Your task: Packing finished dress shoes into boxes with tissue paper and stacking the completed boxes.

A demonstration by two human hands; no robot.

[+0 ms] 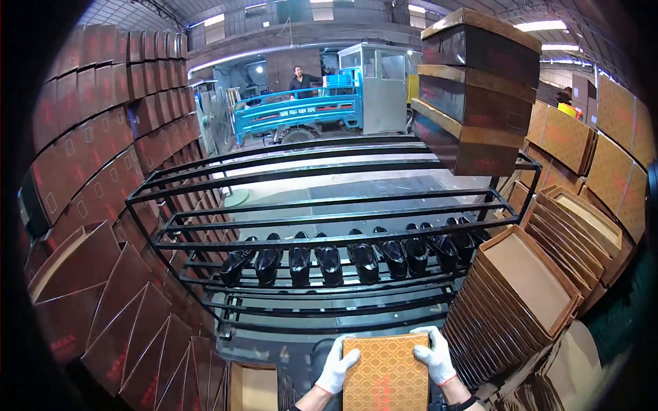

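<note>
A gold honeycomb-patterned shoebox lid with red printing is in front of me at the lower edge. My left hand, in a white glove, grips its left side with the thumb on top. On the right side, my gloved right hand is closed on it the same way. Whether a box sits under the lid is hidden. Beyond my hands, a row of glossy black shoes stands on a lower tier of a black metal rack. An open box or tray lies left of my left hand.
Brown shoeboxes are piled high on the left. Nested lids lean at the right. Closed boxes are stacked on the rack's top right. Behind the rack are a blue cargo tricycle, a person and a standing fan.
</note>
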